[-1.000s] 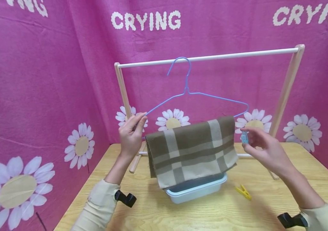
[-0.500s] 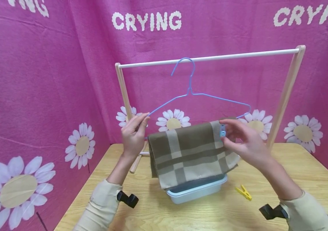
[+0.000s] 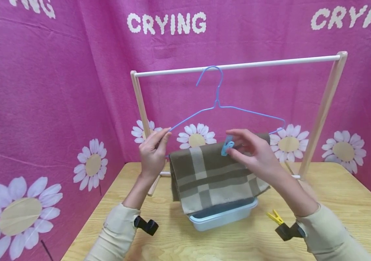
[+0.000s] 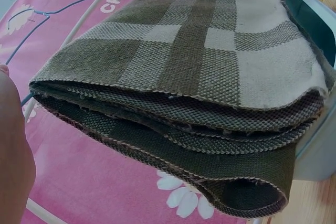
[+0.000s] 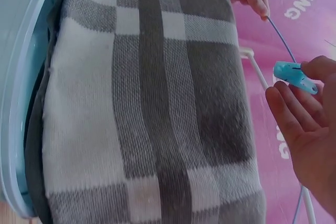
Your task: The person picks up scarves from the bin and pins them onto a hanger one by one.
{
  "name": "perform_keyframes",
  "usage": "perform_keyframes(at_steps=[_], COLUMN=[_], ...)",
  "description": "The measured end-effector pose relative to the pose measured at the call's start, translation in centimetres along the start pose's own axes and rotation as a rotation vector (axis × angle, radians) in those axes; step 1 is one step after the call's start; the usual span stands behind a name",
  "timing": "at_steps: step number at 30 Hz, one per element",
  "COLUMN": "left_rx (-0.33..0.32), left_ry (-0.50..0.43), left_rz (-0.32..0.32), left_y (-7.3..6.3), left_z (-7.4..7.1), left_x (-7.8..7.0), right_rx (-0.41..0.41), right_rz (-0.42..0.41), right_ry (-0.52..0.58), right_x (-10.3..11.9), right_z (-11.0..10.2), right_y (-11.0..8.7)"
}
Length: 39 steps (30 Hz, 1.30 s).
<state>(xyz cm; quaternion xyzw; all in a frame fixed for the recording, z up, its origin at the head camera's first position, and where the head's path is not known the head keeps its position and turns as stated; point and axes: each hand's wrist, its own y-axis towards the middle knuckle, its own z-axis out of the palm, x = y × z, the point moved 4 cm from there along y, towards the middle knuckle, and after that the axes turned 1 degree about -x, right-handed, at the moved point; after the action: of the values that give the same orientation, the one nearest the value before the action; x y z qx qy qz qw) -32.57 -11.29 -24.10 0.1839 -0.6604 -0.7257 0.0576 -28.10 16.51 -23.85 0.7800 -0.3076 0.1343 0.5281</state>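
A blue wire hanger (image 3: 231, 107) hangs by its hook on the white rod. Folded over its lower bar is a brown and cream checked cloth (image 3: 188, 188); the left wrist view shows its several layers. My left hand (image 3: 152, 154) pinches the hanger's left arm, beside the cloth's left end. Between the thumb and fingers of my right hand (image 3: 257, 152) is a light-blue clothespin (image 3: 227, 145), in front of the cloth's top fold. In the right wrist view, the clothespin (image 5: 295, 76) is apart from the cloth (image 5: 157, 103).
A wooden-legged rack with a white rod (image 3: 276, 63) stands on the table (image 3: 159, 239). Below the cloth sits a pale-blue tub (image 3: 224, 219). A yellow clothespin (image 3: 275, 216) lies to its right, near my right wrist camera. A pink curtain (image 3: 254, 32) hangs behind.
My right hand has moved left with the light-blue clothespin, from beyond the cloth's right end to its top fold. The left hand, hanger and cloth have shifted slightly right.
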Motion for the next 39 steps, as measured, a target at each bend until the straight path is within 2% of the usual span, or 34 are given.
perform_keyframes(at_steps=[7, 16, 21, 30, 39], left_rx=[0.01, 0.01, -0.001, -0.013, -0.024], left_ry=[-0.017, -0.033, -0.045, -0.029, -0.017], left_rz=[0.016, 0.021, 0.016, 0.013, 0.058], left_y=[-0.1, 0.2, 0.5, 0.7, 1.2], left_z=[0.2, 0.6, 0.7, 0.8, 1.0], left_x=[0.1, 0.0, -0.2, -0.3, -0.9], right_rx=[0.036, 0.111, 0.099, 0.05, 0.06], right_rz=[0.003, 0.011, 0.022, -0.052, -0.028], right_ry=[0.075, 0.118, 0.123, 0.154, 0.147], right_x=[0.1, 1.2, 1.7, 2.4, 2.5], right_z=[1.9, 4.4, 5.4, 6.9, 8.0], right_y=[0.9, 2.8, 3.8, 4.9, 5.7])
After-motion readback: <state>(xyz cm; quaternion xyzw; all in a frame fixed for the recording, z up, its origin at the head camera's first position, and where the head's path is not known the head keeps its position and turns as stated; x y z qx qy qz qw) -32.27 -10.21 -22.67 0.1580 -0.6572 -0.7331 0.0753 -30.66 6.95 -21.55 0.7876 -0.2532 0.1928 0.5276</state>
